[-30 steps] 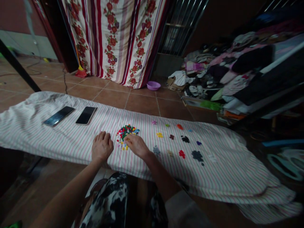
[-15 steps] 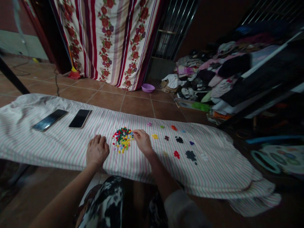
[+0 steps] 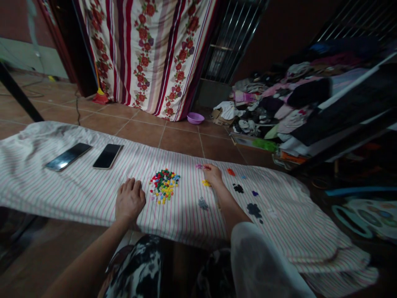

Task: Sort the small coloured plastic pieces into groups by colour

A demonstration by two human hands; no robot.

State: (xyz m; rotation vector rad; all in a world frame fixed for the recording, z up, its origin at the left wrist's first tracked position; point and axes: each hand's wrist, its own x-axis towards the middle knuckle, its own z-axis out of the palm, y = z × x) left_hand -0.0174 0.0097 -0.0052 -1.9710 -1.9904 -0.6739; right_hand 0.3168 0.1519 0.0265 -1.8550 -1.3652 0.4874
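A pile of small mixed-colour pieces (image 3: 163,185) lies on a striped cloth (image 3: 77,186). My left hand (image 3: 129,199) rests flat on the cloth just left of the pile, fingers together, holding nothing. My right hand (image 3: 213,174) reaches far right of the pile, fingertips at a small pink group (image 3: 199,166) near the cloth's far edge; a tiny piece may be pinched, too small to tell. Sorted little groups lie around it: yellow (image 3: 206,183), red (image 3: 230,171), black (image 3: 238,188), grey (image 3: 203,203), dark blue (image 3: 254,210).
Two phones (image 3: 68,156) (image 3: 108,156) lie on the cloth at the left. Beyond is tiled floor, a floral curtain (image 3: 155,49), a purple bowl (image 3: 195,118) and a heap of clothes (image 3: 291,103) at the right. A dark pole (image 3: 17,93) slants at far left.
My right hand left the mixed pile and moved right and away to the pink group. The left hand stayed in place. The view shifted slightly.
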